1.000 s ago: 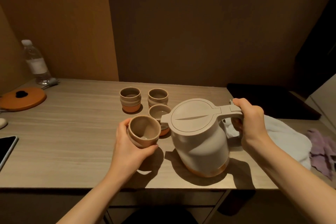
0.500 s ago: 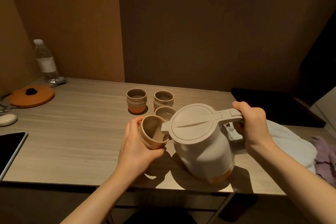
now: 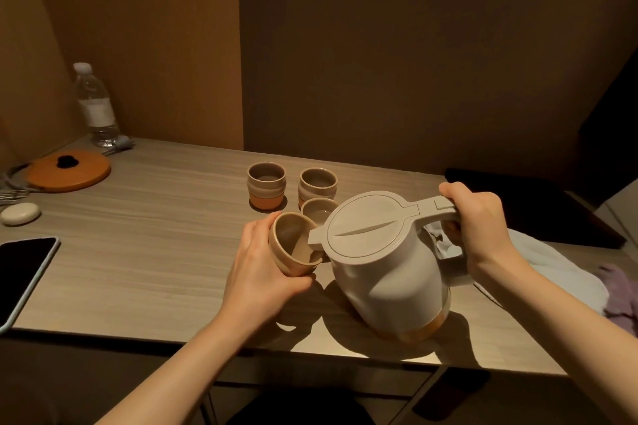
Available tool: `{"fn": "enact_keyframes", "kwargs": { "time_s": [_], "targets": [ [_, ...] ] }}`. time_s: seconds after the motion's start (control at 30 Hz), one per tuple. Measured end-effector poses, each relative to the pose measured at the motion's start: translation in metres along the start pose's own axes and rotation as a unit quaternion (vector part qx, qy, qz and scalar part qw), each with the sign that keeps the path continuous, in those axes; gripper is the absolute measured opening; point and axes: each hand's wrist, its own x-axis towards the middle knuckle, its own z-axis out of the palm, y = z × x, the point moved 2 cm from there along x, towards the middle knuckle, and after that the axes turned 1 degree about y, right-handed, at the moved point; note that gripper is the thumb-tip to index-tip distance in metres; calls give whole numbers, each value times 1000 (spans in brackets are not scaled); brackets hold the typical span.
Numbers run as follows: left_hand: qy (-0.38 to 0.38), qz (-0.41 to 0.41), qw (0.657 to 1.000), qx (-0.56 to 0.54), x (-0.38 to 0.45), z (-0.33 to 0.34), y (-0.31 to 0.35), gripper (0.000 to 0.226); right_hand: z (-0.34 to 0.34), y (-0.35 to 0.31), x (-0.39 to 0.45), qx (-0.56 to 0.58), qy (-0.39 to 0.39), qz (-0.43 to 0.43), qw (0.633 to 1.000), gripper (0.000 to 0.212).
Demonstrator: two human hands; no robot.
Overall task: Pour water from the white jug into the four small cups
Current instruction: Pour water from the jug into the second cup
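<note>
My right hand [image 3: 478,222] grips the handle of the white jug [image 3: 386,269], which is lifted and tilted left, its spout over a small beige cup [image 3: 291,248]. My left hand [image 3: 260,266] holds that cup tilted toward the spout, above the table. Water pooling in the cup is hard to make out. Three more small cups stand on the table behind: one at the back left [image 3: 266,185], one at the back right [image 3: 317,185], and one [image 3: 317,210] just behind the held cup, partly hidden by the jug's lid.
A wooden table [image 3: 155,235] holds a dark phone [image 3: 24,269] at the left edge, an orange lid [image 3: 69,171], a white pebble-like object [image 3: 20,213], and a water bottle [image 3: 95,107] at the back left. White cloth [image 3: 552,266] and purple cloth [image 3: 618,293] lie at the right. Walls stand close behind.
The jug has risen off the table and tipped further left. My left hand has brought the cup up under its spout.
</note>
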Motion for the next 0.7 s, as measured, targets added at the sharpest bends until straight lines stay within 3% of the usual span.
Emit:
{"fn": "enact_keyframes", "kwargs": {
  "time_s": [0.7],
  "targets": [
    [4,-16,1000,-14,-5,-6,-5,97,15,-8,7,-28,-27,-16,999,52]
  ]
}}
